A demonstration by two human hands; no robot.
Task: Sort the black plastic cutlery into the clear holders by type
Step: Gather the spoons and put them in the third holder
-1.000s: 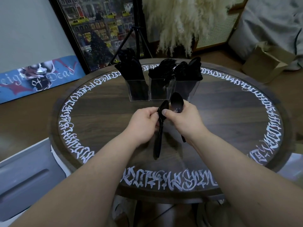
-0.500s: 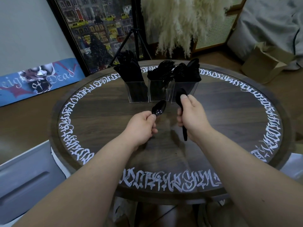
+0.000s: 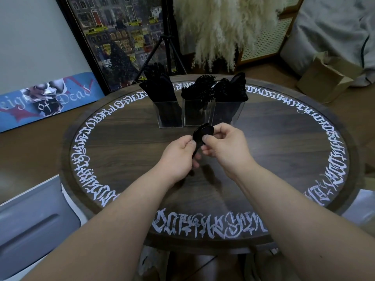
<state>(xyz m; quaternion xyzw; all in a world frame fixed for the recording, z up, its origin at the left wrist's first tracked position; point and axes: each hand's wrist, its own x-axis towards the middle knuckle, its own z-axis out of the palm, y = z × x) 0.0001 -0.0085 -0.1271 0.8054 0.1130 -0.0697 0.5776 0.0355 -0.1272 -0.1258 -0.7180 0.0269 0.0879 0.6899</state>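
Spoons (image 3: pixel 203 132), black and glossy, sitting stacked bowl on bowl above the middle of the table (image 3: pixel 284 151), well clear of its top. Being pinched from both sides: left hand (image 3: pixel 178 157) curling round the handles below the bowls, thumb pressing on top; right hand (image 3: pixel 225 147) gripping the rim of the bowls between thumb and bent forefinger. Handles mostly hiding behind the left fingers, so count of spoons not showing clearly. Both bare forearms reaching in from the near edge and covering part of the white lettering ringing the round, dark, wood-grained top.

Just beyond the hands, standing side by side and touching: three clear square holders. Left holder (image 3: pixel 169 114) bristling with flat black knives (image 3: pixel 158 86), middle holder (image 3: pixel 197 112) holding forks (image 3: pixel 203 86) with fanned tines, right holder (image 3: pixel 229 112) packed with rounded spoon bowls (image 3: pixel 233 88).

Farther back, leaning on the wall: a framed city picture (image 3: pixel 121 37), with a thin black tripod (image 3: pixel 164 45) in front. Fluffy cream pampas grass (image 3: pixel 223 27) drooping behind the holders, a skateboard deck (image 3: pixel 46 102) lying at far left, a cardboard box (image 3: pixel 326 78) sitting at far right.
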